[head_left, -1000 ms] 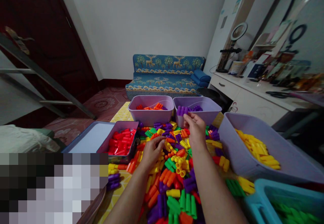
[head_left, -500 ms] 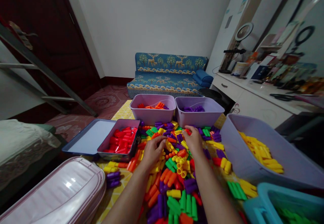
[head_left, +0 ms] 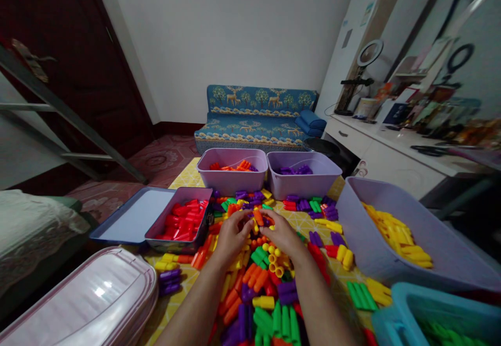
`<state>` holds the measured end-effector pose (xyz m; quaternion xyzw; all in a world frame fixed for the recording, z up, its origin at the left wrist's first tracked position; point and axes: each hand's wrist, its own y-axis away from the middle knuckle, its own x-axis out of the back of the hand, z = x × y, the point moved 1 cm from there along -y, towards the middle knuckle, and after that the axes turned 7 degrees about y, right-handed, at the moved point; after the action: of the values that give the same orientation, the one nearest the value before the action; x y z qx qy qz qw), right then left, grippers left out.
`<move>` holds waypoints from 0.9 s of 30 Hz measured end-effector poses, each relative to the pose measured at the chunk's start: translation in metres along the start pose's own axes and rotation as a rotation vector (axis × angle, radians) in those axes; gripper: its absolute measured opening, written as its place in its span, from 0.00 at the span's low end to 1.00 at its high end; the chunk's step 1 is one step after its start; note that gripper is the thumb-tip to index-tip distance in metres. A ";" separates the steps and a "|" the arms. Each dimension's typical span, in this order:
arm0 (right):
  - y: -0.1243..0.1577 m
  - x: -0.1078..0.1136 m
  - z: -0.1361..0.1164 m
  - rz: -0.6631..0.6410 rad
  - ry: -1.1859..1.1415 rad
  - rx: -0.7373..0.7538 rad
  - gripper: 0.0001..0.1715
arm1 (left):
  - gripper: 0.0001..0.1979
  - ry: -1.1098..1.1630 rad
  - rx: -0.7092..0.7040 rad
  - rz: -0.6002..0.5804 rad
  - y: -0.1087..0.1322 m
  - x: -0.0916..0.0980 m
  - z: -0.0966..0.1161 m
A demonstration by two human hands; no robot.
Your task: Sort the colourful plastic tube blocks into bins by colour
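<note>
A heap of plastic building blocks [head_left: 263,256] in orange, yellow, green, purple and red covers the middle of the table. My left hand [head_left: 234,234] rests on the heap's left side, thumb and fingers apart and curved. Opposite it, my right hand [head_left: 281,233] curls its fingers inward around several blocks. An orange block [head_left: 258,217] shows between the two sets of fingertips, with small yellow parts under it. The right fingers partly hide the blocks they press on. Yellow tube-shaped blocks [head_left: 276,262] lie just below my right hand.
Two lilac bins hold orange blocks [head_left: 235,166] and purple blocks [head_left: 295,170] behind the heap. A metal box [head_left: 148,231] with red blocks stands left, beside a pale lid [head_left: 90,294]. A lilac bin [head_left: 352,231] of yellow blocks and a teal bin [head_left: 395,309] stand right.
My right hand has moved left and nearer to me, toward the left hand, drawing blocks with it. Patterned tablecloth now shows where those blocks lay. The view has shifted slightly.
</note>
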<state>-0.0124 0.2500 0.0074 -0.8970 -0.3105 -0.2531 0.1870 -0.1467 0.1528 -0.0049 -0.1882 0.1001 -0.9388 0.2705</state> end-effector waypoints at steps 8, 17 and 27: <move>0.004 -0.003 -0.012 -0.033 -0.059 -0.032 0.32 | 0.20 -0.324 -0.242 0.228 0.005 0.006 0.016; 0.003 -0.003 -0.011 0.045 -0.047 0.092 0.20 | 0.19 -0.301 -0.256 0.038 0.004 0.006 0.011; 0.004 -0.005 -0.026 0.118 0.017 0.173 0.28 | 0.13 -0.220 -0.271 0.099 0.003 0.005 0.010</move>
<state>-0.0226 0.2320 0.0247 -0.8921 -0.2764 -0.2215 0.2807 -0.1455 0.1463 0.0046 -0.3194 0.2046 -0.8761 0.2976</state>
